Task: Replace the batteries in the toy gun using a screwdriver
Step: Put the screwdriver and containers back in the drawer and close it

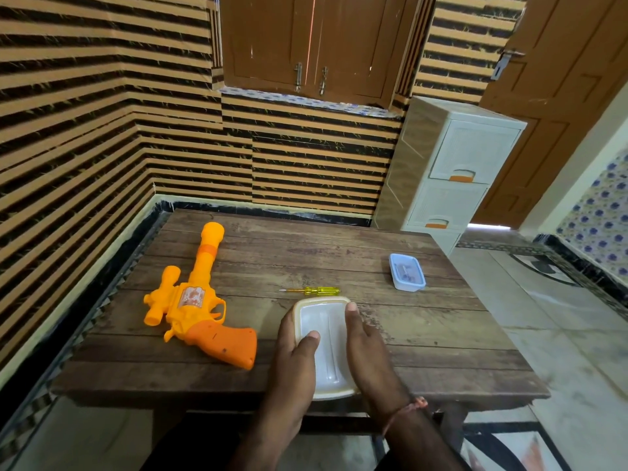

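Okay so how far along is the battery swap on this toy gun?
Barely begun. Nothing on the orange toy gun looks opened; it lies untouched on the wooden table. In hand: both hands, left and right, hold the sides of a white container at the near edge. Left to do: pick up the yellow screwdriver, unscrew the compartment, swap batteries, close up. The blue box holds something unclear.

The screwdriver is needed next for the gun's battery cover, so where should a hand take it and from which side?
Grip the screwdriver by its thick yellow handle, the right-hand part. It lies flat on the table, thin tip pointing left toward the toy gun, so probably come from above with the right hand.
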`<state>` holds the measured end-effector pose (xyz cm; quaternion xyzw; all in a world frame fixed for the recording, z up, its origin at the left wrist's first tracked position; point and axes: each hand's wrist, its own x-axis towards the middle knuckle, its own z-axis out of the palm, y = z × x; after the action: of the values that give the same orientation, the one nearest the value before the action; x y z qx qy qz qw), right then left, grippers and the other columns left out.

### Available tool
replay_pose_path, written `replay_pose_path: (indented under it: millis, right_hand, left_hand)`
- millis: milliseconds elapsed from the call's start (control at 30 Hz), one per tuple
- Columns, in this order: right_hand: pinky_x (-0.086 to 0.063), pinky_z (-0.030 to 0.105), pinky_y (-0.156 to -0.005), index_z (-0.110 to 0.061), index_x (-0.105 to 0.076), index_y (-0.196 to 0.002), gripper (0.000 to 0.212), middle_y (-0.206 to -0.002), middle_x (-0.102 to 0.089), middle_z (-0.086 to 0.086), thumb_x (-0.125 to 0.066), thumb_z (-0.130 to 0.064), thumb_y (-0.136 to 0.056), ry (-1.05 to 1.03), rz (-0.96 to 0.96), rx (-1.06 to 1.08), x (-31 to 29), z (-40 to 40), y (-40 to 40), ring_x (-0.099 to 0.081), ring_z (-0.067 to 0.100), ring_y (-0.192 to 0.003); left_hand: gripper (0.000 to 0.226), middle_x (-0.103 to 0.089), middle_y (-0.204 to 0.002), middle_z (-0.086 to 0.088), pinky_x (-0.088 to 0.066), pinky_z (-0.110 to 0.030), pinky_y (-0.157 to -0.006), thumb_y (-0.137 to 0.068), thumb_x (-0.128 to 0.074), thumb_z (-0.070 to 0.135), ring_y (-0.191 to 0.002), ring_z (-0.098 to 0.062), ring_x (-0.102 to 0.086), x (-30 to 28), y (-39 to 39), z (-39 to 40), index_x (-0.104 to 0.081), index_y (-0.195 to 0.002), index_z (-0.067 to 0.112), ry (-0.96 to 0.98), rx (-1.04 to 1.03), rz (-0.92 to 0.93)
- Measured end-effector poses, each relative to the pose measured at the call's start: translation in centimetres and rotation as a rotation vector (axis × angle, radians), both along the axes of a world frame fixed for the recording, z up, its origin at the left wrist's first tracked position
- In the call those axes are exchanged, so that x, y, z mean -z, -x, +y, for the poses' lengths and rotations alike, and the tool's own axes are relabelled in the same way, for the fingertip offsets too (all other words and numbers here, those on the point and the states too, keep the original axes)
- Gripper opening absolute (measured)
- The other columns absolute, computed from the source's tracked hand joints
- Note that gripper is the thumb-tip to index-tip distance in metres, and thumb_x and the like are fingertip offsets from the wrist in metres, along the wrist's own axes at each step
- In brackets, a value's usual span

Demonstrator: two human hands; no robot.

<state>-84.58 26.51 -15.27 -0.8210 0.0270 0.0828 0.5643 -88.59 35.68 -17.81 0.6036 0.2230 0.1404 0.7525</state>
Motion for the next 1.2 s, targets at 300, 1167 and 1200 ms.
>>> replay_pose_path:
  millis: [300,1167,1200]
  right_hand:
    - [-0.045,0.024,-0.062,-0.005,-0.069,-0.078,0.07,-0.072,-0.066,-0.001,-0.024,-0.055,-0.099,0.174,-0.126,-0.047,0.9,0.8,1.3,-0.062,0.007,-0.07]
    - [-0.043,0.03,-0.071,-0.013,-0.059,-0.063,0.068,-0.074,-0.057,0.005,-0.023,-0.06,-0.097,0.16,-0.045,0.097,0.0,1.1,2.4,-0.055,0.022,-0.074]
    - [-0.045,0.03,-0.073,-0.013,-0.058,-0.062,0.069,-0.075,-0.06,0.006,-0.022,-0.06,-0.096,0.159,-0.045,0.089,0.0,1.2,2.4,-0.056,0.022,-0.075]
  left_hand:
    - [0.058,-0.072,-0.081,-0.006,-0.056,-0.046,-0.08,-0.099,-0.033,0.057,-0.08,-0.026,-0.068,-0.4,-0.2,1.6,-0.066,-0.078,0.015,-0.139,-0.081,0.19]
    - [0.056,-0.071,-0.082,-0.001,-0.055,-0.045,-0.083,-0.095,-0.04,0.063,-0.083,-0.024,-0.067,0.0,-0.1,1.1,-0.065,-0.077,0.016,-0.163,-0.076,0.195]
    - [0.057,-0.072,-0.081,-0.002,-0.056,-0.046,-0.083,-0.093,-0.042,0.065,-0.082,-0.024,-0.067,0.1,-0.1,1.2,-0.066,-0.077,0.015,-0.147,-0.087,0.195]
